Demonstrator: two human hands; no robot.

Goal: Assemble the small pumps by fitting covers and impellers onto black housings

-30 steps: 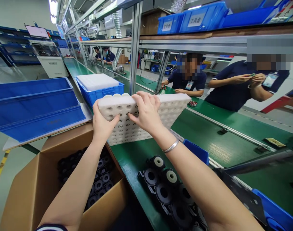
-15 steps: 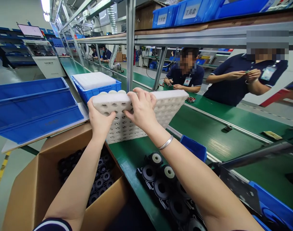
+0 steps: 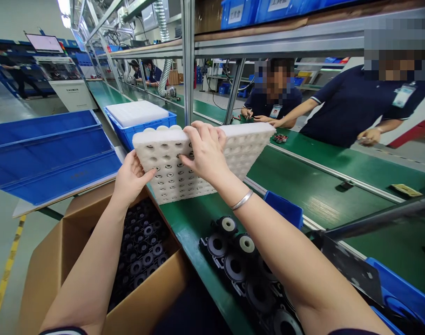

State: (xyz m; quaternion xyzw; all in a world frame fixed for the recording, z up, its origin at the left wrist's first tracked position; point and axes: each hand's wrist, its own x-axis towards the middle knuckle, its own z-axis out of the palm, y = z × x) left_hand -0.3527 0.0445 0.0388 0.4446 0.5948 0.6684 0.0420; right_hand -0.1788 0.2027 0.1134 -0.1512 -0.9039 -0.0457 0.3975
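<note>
Both my hands hold a white foam tray point(image 3: 245, 149) tilted up on its long edge over the green bench. Rows of round holes cover the side facing me, and several on the left have metallic rings in them. My right hand point(image 3: 208, 151) grips the top edge, thumb on the near face and fingers over the top. My left hand point(image 3: 131, 179) is closed on the left edge, lower down, thumb in front. Below my right forearm several black round parts point(image 3: 235, 267) with centre holes sit on the bench, some with a white ring point(image 3: 228, 224) on top.
An open cardboard box point(image 3: 152, 288) with rows of black parts stands at my left. Blue crates point(image 3: 51, 153) rest on a side table; another blue crate point(image 3: 142, 123) holds white foam. Two co-workers point(image 3: 277, 95) are across the bench. A metal post point(image 3: 188, 70) rises behind the tray.
My left hand has slid down and left along the tray's edge. The tray has barely shifted. The standing co-worker has lowered both hands, one reaching toward the bench.
</note>
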